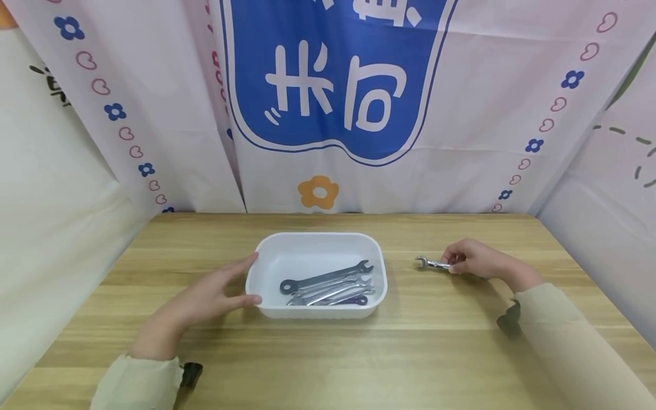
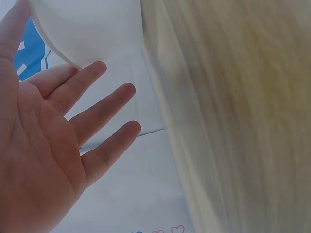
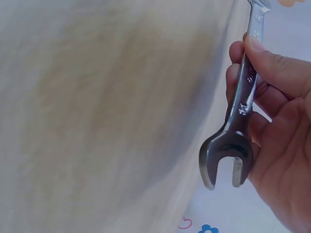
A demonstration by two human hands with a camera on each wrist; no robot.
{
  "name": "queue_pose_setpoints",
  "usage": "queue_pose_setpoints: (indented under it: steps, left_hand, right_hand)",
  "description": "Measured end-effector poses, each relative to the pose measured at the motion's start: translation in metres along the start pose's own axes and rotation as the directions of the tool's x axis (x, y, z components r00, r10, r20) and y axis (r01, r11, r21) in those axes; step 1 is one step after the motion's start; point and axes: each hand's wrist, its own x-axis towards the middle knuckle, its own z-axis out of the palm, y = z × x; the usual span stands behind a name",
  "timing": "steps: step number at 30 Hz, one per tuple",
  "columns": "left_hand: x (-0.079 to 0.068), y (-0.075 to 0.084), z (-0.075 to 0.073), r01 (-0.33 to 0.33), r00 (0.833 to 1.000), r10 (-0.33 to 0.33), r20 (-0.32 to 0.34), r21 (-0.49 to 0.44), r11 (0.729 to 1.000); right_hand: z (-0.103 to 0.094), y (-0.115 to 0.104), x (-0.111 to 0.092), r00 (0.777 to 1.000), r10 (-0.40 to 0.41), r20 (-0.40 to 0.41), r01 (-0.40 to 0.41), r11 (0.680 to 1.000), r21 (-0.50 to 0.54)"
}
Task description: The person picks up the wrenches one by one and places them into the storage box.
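Observation:
A white plastic bin [image 1: 315, 312] stands on the wooden table, with several metal wrenches [image 1: 328, 279] lying over one another inside it. My left hand [image 1: 212, 293] is at the bin's left end, thumb and index finger spread along its rim. In the left wrist view the other fingers [image 2: 109, 111] stretch out fairly straight, off the bin. To the right of the bin, my right hand [image 1: 476, 259] pinches a shiny wrench [image 1: 435, 264] between thumb and fingers. In the right wrist view, the wrench's open-ended head [image 3: 226, 150] sticks out near the palm.
The wooden table [image 1: 328, 359] runs back to a white cloth curtain [image 1: 195, 171] with a blue printed panel [image 1: 338, 74]. Pale cloth also hangs at the left [image 1: 56, 199] and right sides.

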Motion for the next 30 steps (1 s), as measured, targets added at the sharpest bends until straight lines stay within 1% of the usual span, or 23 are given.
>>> queue_pose_setpoints:
  steps: [4,11,23,30]
  left_hand:
    - [0.001,0.0,0.0,0.004,1.0,-0.004,0.003,0.0,1.0]
    - [0.0,-0.001,0.001,-0.007,1.0,0.007,-0.003,0.01,1.0]
    - [-0.001,0.0,0.001,-0.012,1.0,0.012,-0.004,-0.004,1.0]
    - [-0.001,0.0,0.001,-0.012,1.0,0.012,0.0,-0.002,1.0]
  right_hand:
    - [-0.002,-0.006,0.002,0.999,-0.01,-0.034,0.01,1.0,-0.022]
    - [-0.003,-0.014,0.007,0.996,-0.055,-0.073,0.05,0.997,-0.058]
    - [-0.007,-0.032,0.017,0.996,-0.054,-0.071,0.048,0.996,-0.08]
    - [-0.01,-0.045,0.024,0.994,-0.082,-0.066,0.075,0.993,-0.095]
